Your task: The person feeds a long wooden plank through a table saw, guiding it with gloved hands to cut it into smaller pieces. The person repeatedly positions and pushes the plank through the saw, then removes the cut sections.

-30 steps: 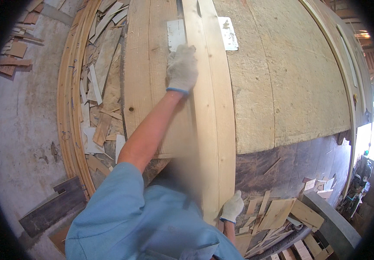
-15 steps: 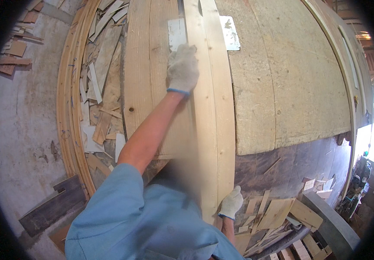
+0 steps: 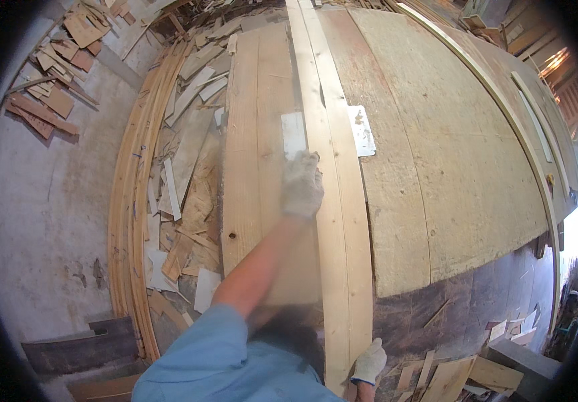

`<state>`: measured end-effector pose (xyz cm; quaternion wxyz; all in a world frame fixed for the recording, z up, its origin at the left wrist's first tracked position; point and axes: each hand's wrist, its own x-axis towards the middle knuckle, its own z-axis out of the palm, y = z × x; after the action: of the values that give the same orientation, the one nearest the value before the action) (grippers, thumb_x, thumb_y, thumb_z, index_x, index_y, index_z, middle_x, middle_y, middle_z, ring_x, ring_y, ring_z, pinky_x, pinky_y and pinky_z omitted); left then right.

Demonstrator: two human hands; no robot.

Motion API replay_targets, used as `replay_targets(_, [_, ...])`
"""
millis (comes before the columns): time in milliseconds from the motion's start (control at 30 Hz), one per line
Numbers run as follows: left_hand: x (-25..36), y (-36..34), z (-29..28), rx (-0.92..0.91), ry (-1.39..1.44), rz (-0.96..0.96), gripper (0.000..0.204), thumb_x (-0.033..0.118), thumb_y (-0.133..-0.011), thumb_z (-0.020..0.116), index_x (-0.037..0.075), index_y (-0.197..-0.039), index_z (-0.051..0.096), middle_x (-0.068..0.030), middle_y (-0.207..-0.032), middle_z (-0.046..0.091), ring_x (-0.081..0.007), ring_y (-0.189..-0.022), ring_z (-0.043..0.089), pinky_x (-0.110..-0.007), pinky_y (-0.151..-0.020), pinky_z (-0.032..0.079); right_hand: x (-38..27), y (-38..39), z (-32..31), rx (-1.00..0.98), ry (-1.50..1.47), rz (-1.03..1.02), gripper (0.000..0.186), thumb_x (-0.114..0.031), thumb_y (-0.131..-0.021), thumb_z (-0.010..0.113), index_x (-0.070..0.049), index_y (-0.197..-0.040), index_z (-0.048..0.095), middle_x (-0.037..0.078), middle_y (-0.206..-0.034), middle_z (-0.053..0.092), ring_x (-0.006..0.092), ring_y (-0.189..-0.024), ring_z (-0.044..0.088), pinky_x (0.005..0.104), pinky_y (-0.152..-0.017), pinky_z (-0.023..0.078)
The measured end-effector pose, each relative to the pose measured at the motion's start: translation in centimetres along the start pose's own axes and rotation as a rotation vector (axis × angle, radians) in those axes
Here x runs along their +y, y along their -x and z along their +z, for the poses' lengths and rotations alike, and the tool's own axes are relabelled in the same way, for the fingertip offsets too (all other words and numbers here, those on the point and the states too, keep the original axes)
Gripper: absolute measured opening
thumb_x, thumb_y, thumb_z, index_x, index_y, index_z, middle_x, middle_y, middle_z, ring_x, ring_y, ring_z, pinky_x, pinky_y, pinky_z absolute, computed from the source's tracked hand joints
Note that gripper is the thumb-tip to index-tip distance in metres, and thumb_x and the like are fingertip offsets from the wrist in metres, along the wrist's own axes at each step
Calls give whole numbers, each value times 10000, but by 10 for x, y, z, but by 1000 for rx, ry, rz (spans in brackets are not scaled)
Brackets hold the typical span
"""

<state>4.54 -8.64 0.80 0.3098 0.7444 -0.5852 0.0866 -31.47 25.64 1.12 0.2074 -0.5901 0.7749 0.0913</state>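
Pale planks (image 3: pixel 344 208) run between left hand (image 3: pixel 302 185) and right hand (image 3: pixel 369 362); whether either clamps them, I cannot tell.

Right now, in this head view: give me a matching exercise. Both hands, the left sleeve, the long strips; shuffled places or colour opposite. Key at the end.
Things:
1. left hand
2. left sleeve
3. long strips
4. right hand

Place or colour:
A. left of the scrap heap
B. at the right edge of the pale boards, low in the picture
C. at the left edge of the pale boards, around mid-picture
D. blue

Pairs: 1-C, 2-D, 3-A, 4-B
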Motion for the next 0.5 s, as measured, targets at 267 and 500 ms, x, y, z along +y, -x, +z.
replay_targets(267, [-5,-2,5,-7,48,36,298,91,-923,615,52,-1216,648,-148,-1242,649,-378,-1116,611,-490,-1026,464,-11,-6,-16,20,-44,-38,175,-159,-1012,482,-46,-939,595,244,-793,708,477,-762,700,576,-676,528])
replay_targets(500, [3,-1,3,-33,138,-24,316,93,-935,563,49,-1231,667,-168,-1252,657,-375,-1139,617,-492,-1020,457,-11,-16,-7,65,-103,-1,87,-128,-971,558,-62,-946,610,240,-789,708,466,-752,706,558,-670,545])
